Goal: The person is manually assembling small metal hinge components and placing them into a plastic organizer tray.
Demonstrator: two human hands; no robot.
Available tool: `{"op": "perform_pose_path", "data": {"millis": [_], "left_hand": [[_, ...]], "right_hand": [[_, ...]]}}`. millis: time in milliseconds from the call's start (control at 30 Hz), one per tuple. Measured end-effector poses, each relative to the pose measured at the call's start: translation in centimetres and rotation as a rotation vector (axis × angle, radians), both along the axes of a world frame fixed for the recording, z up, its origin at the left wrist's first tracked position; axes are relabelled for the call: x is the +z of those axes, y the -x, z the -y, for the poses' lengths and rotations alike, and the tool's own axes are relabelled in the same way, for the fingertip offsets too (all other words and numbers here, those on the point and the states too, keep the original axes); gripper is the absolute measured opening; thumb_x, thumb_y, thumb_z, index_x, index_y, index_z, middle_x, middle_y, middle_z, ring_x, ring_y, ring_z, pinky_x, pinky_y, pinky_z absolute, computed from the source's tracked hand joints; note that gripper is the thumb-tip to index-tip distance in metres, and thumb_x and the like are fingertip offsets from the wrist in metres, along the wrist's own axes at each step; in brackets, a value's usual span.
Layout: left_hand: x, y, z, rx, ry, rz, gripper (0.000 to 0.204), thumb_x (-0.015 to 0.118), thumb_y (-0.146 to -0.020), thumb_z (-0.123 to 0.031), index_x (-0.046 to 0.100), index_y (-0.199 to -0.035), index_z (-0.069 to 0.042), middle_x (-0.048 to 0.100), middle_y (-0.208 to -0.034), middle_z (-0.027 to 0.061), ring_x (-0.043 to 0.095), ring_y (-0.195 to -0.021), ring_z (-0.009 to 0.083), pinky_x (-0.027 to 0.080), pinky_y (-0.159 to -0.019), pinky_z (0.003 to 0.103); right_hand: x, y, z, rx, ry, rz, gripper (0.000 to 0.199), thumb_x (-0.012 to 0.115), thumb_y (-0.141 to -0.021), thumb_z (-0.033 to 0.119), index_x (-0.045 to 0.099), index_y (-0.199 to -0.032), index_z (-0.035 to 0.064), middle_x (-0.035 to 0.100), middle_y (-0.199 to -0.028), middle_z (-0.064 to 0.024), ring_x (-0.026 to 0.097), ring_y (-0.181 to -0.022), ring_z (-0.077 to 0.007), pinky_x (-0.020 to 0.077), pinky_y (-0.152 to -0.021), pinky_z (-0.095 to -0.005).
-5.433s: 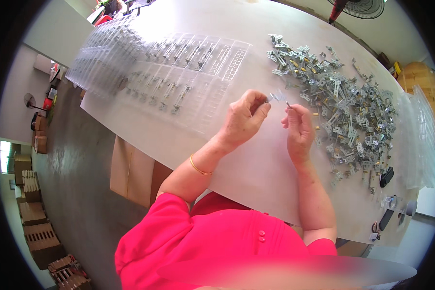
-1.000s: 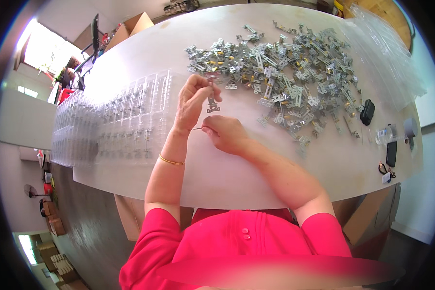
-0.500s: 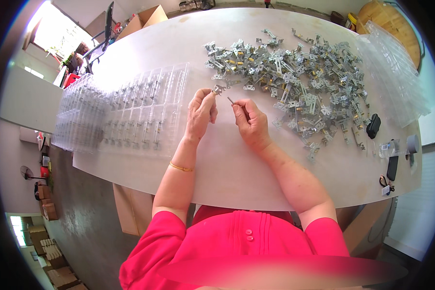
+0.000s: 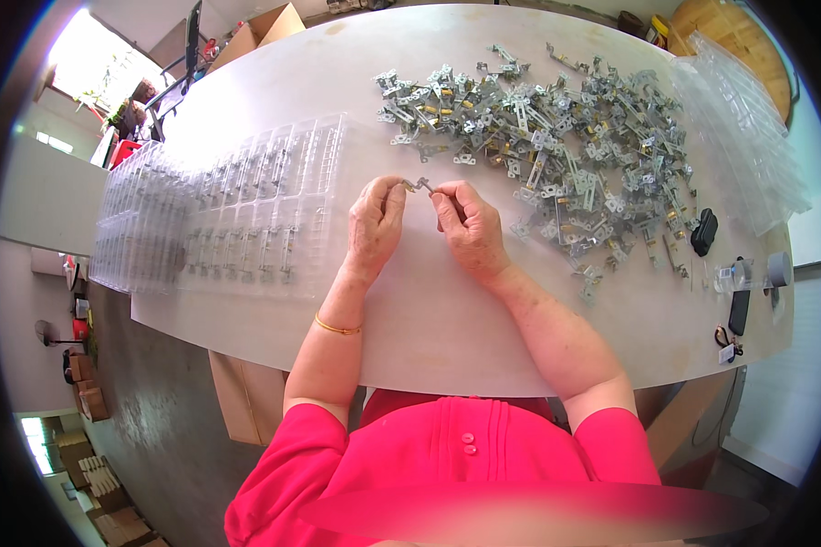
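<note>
Over the middle of the table, my left hand [image 4: 375, 223] pinches a small metal bracket [image 4: 410, 186] between thumb and fingertips. Facing it, my right hand [image 4: 471, 230] is closed on a thin grey metal rod [image 4: 427, 187], whose far end meets the bracket. Where exactly the two join is too small to make out. Beyond my hands spreads a large heap of loose metal brackets [image 4: 570, 150], some with brass-coloured parts. To the left of my left hand lies a clear plastic tray [image 4: 312, 214] with rows of similar metal pieces in its compartments.
More clear trays [image 4: 137, 223] are stacked at the left. Empty-looking clear plastic sheets [image 4: 734, 137] lie at the right edge. Near them are a black case [image 4: 704, 232], a grey tape roll [image 4: 778, 270] and a black phone-like slab [image 4: 740, 313]. An open cardboard box [image 4: 263, 36] stands far left.
My hands have drawn together, and the rod in my right hand now meets the bracket in my left. The bracket has come slightly nearer to me. The view has shifted a little.
</note>
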State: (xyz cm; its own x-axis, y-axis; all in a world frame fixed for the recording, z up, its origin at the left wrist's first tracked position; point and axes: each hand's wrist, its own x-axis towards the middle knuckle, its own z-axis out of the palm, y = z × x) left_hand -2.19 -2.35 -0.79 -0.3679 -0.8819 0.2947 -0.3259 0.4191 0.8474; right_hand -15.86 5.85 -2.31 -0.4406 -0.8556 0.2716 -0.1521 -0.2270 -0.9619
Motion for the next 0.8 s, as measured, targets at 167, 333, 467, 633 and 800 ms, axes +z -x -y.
{"op": "perform_pose_path", "data": {"millis": [167,333,467,633,800], "left_hand": [[0.2,0.0,0.0,-0.020,0.219,0.010,0.009,0.060,-0.096,-0.007,0.064,-0.101,-0.001,0.067,-0.092,0.0145,0.065,-0.079,0.0276,0.052,-0.070,0.036],[0.5,0.2,-0.4,-0.080,0.335,0.063,0.006,0.061,-0.094,-0.007,0.064,-0.098,-0.004,0.067,-0.089,0.0137,0.064,-0.080,0.0305,0.052,-0.068,0.040],[0.5,0.0,-0.5,-0.099,0.378,0.143,0.005,0.062,-0.094,-0.009,0.065,-0.098,-0.007,0.065,-0.084,0.0106,0.063,-0.072,0.0298,0.052,-0.062,0.041],[0.5,0.0,-0.7,-0.127,0.411,0.189,0.006,0.063,-0.093,-0.011,0.065,-0.099,-0.009,0.061,-0.079,0.0093,0.062,-0.065,0.0308,0.051,-0.057,0.041],[0.7,0.0,-0.8,-0.154,0.453,0.222,0.008,0.065,-0.092,-0.012,0.065,-0.100,-0.009,0.059,-0.079,0.0092,0.063,-0.065,0.0318,0.050,-0.057,0.041]], "right_hand": [[-0.1,0.1,0.0,-0.014,-0.028,-0.049,0.007,0.064,-0.096,0.010,0.062,-0.099,0.0039,0.059,-0.065,-0.0022,0.053,-0.056,-0.0082,0.0438,-0.052,-0.0266],[0.2,0.1,-0.1,-0.012,-0.039,-0.028,0.012,0.062,-0.097,0.010,0.059,-0.107,0.0044,0.060,-0.065,-0.0034,0.055,-0.058,-0.0091,0.0446,-0.054,-0.0269],[0.2,0.2,0.0,0.062,-0.079,0.044,0.019,0.060,-0.099,0.011,0.054,-0.116,0.0049,0.060,-0.067,-0.0045,0.055,-0.059,-0.0092,0.0452,-0.056,-0.0269],[0.2,0.1,0.0,0.085,-0.063,0.052,0.015,0.063,-0.097,0.012,0.058,-0.109,0.0043,0.061,-0.071,-0.0033,0.054,-0.060,-0.0091,0.0448,-0.056,-0.0259],[-0.3,0.2,0.3,-0.118,0.096,-0.288,0.006,0.066,-0.096,0.010,0.063,-0.098,0.0049,0.055,-0.076,-0.0001,0.051,-0.065,-0.0089,0.0435,-0.057,-0.0251]]}}
